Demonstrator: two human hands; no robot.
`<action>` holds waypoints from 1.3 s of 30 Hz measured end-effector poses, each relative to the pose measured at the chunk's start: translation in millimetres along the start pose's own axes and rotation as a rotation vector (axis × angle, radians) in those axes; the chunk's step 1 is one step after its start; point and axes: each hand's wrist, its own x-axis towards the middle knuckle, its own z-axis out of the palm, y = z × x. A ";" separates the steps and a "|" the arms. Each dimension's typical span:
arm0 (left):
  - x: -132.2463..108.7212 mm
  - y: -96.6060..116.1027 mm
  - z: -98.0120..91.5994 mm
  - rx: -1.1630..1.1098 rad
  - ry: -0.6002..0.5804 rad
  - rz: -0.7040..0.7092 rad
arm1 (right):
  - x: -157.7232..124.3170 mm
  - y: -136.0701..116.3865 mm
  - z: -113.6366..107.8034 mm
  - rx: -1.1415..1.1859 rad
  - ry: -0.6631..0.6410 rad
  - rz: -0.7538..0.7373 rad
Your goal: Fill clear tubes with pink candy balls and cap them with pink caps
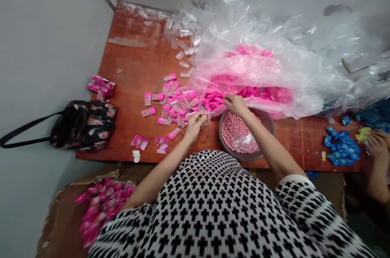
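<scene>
My left hand (194, 127) is closed around a small clear bottle (206, 117) with pink beads inside. My right hand (237, 105) has its fingers pinched together at the mouth of a plastic bag of pink caps (213, 101); what they hold, if anything, is too small to make out. Under my right forearm sits a grey bowl (270, 122) full of pink candy beads (231, 126), with a few clear empty bottles (243, 143) on top. Left of my left hand lies a pile of bead-filled bottles with pink caps (173, 105).
Clear empty bottles (184, 55) lie behind the pile, beside big plastic bags (292, 55). A black patterned handbag (99, 124) and pink packets (100, 85) are at the left. A box of pink packs (103, 205) stands below. Another person's hands (378, 146) work near blue packs (343, 148).
</scene>
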 end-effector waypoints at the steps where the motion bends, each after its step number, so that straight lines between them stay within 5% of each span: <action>1: 3.6 3.3 6.7 -0.018 -0.015 0.012 | -9.8 4.2 -7.5 0.166 -0.004 -0.007; 5: 11.5 16.8 36.6 -0.094 -0.086 0.042 | -47.8 9.0 -19.7 0.779 -0.087 0.023; 8: 11.3 22.3 51.7 -0.097 -0.141 0.042 | -67.8 5.0 -15.8 1.028 -0.070 0.068; 15: -2.7 20.2 57.5 0.039 -0.154 0.157 | -86.0 1.1 0.2 1.312 0.118 0.233; 18: -16.7 19.6 59.8 0.261 -0.210 0.315 | -87.6 2.8 1.8 1.418 0.185 0.285; 22: -32.2 20.2 67.7 0.535 -0.293 0.572 | -90.4 0.0 -4.0 1.491 0.118 0.349; 28: -33.2 15.7 73.2 0.617 -0.323 0.573 | -93.1 -5.5 -13.1 1.226 0.250 0.275; 33: -25.4 8.9 71.4 0.433 -0.277 0.359 | -101.2 -3.3 -25.7 0.650 0.407 -0.031; 39: -18.6 11.8 65.8 0.610 -0.214 0.389 | -108.7 0.2 -31.5 0.145 0.212 -0.400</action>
